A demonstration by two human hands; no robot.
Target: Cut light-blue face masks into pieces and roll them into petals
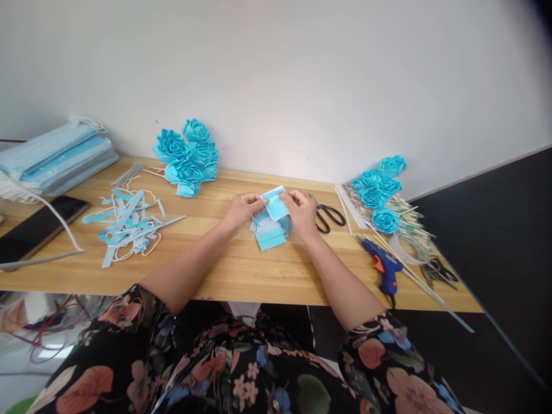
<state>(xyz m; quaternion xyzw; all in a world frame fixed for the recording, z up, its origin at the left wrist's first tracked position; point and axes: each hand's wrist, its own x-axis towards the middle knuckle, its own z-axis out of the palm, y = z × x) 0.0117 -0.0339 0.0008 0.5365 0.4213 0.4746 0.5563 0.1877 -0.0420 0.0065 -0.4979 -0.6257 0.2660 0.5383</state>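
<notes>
Floral garment (241, 374); hands (243, 210) pinch blue square (277, 207); loose pieces (271, 237) beneath

Black top (254, 368), floral print in pink, orange, blue, green. Sleeves (379, 345) match, ending above bare forearms (194, 261); fingers (256, 205) also bare.

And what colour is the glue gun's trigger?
The trigger is orange, on a dark blue glue gun; the head view shows it best.

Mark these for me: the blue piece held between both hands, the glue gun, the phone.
Held blue piece (276, 207): head view, middle of its face.
Glue gun (389, 266): head view, its blue body.
Phone (38, 230): head view, its dark screen.
</notes>
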